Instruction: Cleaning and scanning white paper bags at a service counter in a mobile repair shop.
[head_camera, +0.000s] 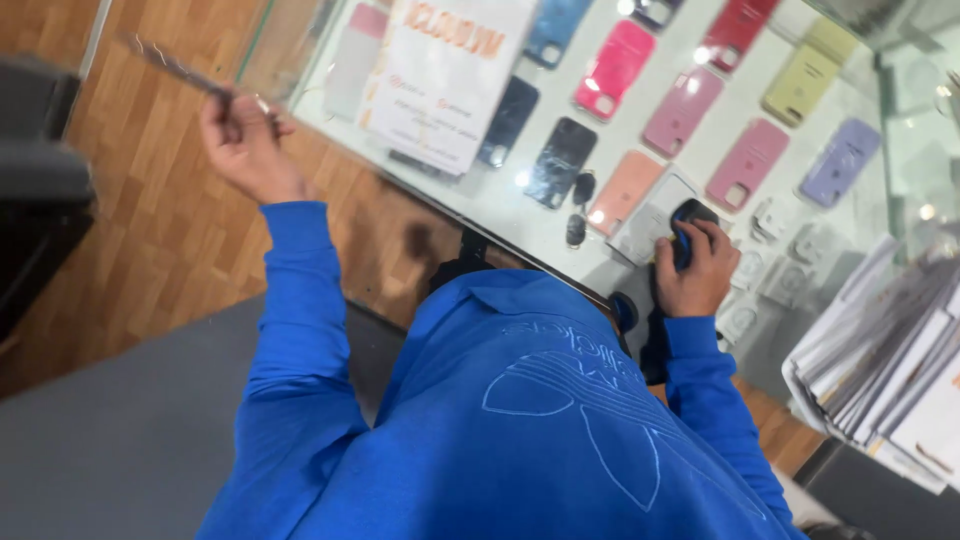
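A: What does the left hand (243, 140) hold?

B: A thin, flat, clear sheet (175, 68), pinched by one end between thumb and fingertips. It is raised over the wooden floor (150, 230), left of the glass counter (900, 150) and apart from it. The sheet is blurred; its exact kind cannot be told.

A: And the right hand (695, 268)?

B: It rests on the counter top, fingers curled narrow around a small black and blue object (687, 228). That object lies on a pale flat item (648, 215) set on the glass. Whether the object is lifted or only pressed cannot be told.

A: What lies nearest that hand?

B: Just beside it to the left, a dark pair of small oval pieces (580, 205). Under the glass, rows of phone cases: a salmon one (628, 187) closest, then pink ones (748, 163), a lilac one (838, 160), a yellow-green one (805, 82), dark ones (560, 160).

A: And farther out?

B: A white printed card (440, 85) lies on the counter between the two hands. A stack of flat packets (880, 360) stands at the right edge. Both arms wear blue sleeves (300, 300). A dark chair (40, 190) stands on the far left.
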